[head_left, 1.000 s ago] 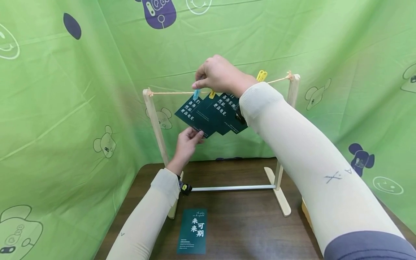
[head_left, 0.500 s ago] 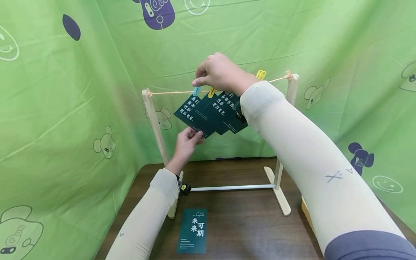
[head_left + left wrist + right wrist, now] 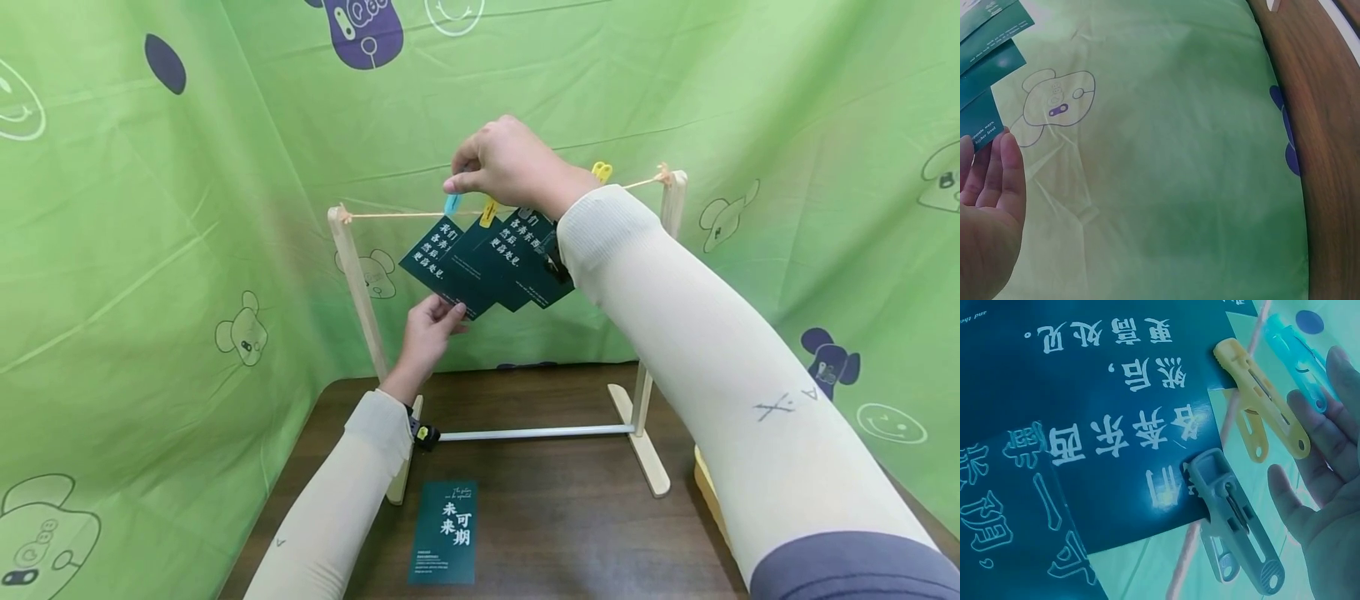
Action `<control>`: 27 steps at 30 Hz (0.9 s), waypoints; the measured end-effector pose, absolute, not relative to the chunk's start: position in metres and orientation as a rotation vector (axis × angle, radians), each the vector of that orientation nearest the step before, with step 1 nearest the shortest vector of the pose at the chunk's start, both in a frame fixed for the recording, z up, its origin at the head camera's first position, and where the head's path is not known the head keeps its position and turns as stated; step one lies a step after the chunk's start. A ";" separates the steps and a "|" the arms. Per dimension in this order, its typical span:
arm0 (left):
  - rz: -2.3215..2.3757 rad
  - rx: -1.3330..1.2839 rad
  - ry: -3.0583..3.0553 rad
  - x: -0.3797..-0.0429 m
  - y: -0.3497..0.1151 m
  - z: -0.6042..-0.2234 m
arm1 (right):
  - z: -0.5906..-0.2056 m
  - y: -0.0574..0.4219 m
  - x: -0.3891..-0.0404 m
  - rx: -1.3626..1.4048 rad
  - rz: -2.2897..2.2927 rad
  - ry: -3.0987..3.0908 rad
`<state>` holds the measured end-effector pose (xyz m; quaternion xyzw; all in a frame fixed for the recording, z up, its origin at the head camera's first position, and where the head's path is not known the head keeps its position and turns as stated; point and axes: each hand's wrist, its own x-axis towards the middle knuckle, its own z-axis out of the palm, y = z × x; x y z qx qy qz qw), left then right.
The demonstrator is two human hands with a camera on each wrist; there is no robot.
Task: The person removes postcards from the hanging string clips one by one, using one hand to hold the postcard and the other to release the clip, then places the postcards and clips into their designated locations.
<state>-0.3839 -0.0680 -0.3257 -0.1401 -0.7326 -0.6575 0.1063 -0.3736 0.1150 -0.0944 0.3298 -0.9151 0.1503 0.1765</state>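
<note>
Dark green cards with white lettering (image 3: 427, 254) hang overlapping from an orange string (image 3: 397, 215). My left hand (image 3: 431, 333) pinches the lower corner of the leftmost card between thumb and fingers; in the left wrist view that card (image 3: 982, 122) sits at the fingertips. Above, my right hand (image 3: 510, 162) pinches a light blue clothespin (image 3: 452, 204), its tip right at this card's top corner. In the right wrist view the blue clothespin (image 3: 1300, 359) is between thumb and fingers, beside a yellow clothespin (image 3: 1260, 400) and a grey clothespin (image 3: 1229, 519), both clipped on cards.
A wooden frame with two posts (image 3: 360, 292) bears the string, with a white bar (image 3: 536, 433) low between its feet. Another yellow clothespin (image 3: 602, 172) sits farther right on the line. One green card (image 3: 442, 533) lies on the brown table (image 3: 555, 517). A yellow container edge (image 3: 708, 496) shows behind the right sleeve.
My right hand has risen slightly with the blue clothespin, whose tip has slid up from over the card to its top corner. The left hand has barely moved.
</note>
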 end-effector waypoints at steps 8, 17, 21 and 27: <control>-1.951 -0.396 -2.146 -0.383 -0.073 -0.329 | -0.094 0.117 -0.374 0.930 0.444 -2.588; -1.968 -0.364 -2.145 -0.382 -0.076 -0.331 | -0.093 0.120 -0.371 0.915 0.477 -2.572; -1.975 -0.359 -2.143 -0.382 -0.077 -0.333 | -0.092 0.120 -0.370 0.926 0.473 -2.567; -1.958 -0.360 -2.158 -0.382 -0.079 -0.335 | -0.091 0.120 -0.366 0.892 0.501 -2.617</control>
